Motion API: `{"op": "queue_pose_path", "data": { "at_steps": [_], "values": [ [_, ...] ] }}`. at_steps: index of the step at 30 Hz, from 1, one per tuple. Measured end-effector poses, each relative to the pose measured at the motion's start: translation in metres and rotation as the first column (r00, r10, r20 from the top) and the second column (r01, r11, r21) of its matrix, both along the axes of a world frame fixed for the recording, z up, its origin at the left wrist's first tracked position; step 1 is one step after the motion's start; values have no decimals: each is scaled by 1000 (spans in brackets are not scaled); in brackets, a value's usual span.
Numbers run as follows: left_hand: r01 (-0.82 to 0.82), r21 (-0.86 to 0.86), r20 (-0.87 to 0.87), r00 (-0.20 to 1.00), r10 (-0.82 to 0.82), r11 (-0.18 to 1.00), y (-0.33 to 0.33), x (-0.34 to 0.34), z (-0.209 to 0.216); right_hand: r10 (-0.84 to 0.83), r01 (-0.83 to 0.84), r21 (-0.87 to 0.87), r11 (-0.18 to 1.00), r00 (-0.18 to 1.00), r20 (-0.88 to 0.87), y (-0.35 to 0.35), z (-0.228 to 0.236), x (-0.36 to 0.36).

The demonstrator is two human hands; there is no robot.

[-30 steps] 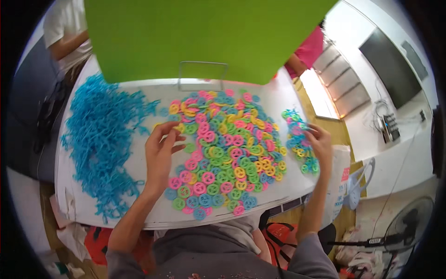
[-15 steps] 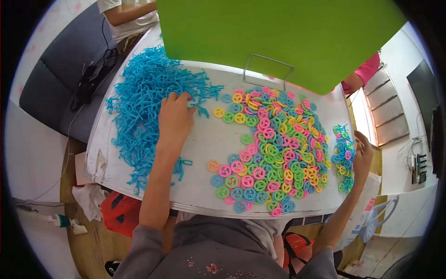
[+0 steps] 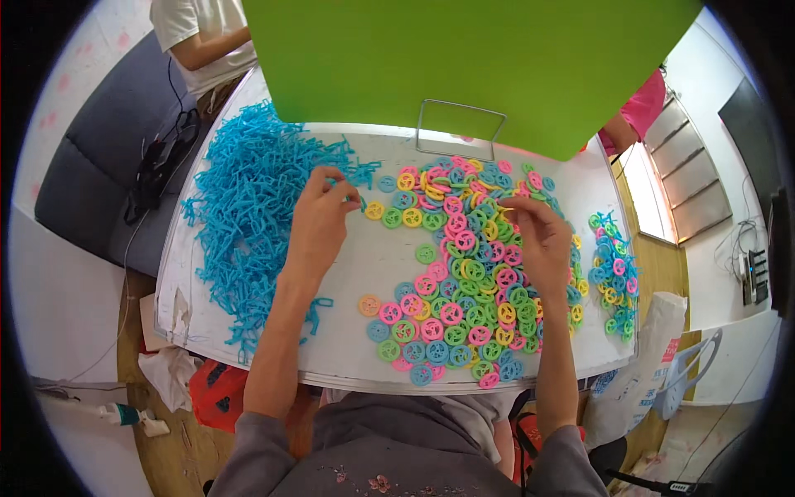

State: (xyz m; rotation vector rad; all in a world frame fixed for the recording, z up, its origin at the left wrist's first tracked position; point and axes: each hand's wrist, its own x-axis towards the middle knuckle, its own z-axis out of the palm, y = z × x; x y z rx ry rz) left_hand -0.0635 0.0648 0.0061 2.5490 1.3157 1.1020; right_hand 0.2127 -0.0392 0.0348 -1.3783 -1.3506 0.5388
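Observation:
My left hand (image 3: 319,224) is over the white table (image 3: 356,273), its fingertips pinched on a small blue plastic piece (image 3: 354,187) at the edge of the big heap of blue pieces (image 3: 248,207). My right hand (image 3: 538,244) rests on the spread of pink, yellow, green and blue plastic wheels (image 3: 460,290). Its curled fingers close on a yellow wheel (image 3: 499,217) near the top of that spread. The two hands are about a hand's width apart.
A smaller cluster of wheels and blue parts (image 3: 613,269) lies at the table's right edge. A green board (image 3: 464,66) and a wire frame (image 3: 460,128) stand at the back. A person in white (image 3: 199,33) sits far left, another in pink (image 3: 638,116) far right. Black cables (image 3: 157,161) lie on a grey sofa.
My left hand came back from the blue heap toward the middle with a blue piece. My right hand moved from the right-hand cluster onto the wheel spread.

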Motion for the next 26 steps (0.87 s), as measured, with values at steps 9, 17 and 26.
{"op": "queue_pose_path", "data": {
  "at_steps": [9, 17, 26],
  "values": [
    [218, -319, 396, 915, -79, 922, -31, 51, 14, 76, -76, 9, 997, 995, 67, -6, 1, -34],
    [448, -90, -124, 881, -457, 889, -22, 94, -16, -25, 23, 29, 999, 999, 47, -8, -10, -15],
    [442, -710, 501, 864, -47, 548, -14, 64, 0, -14, 14, 31, 999, 1000, 26, -9, -8, -11]
  ]
}}
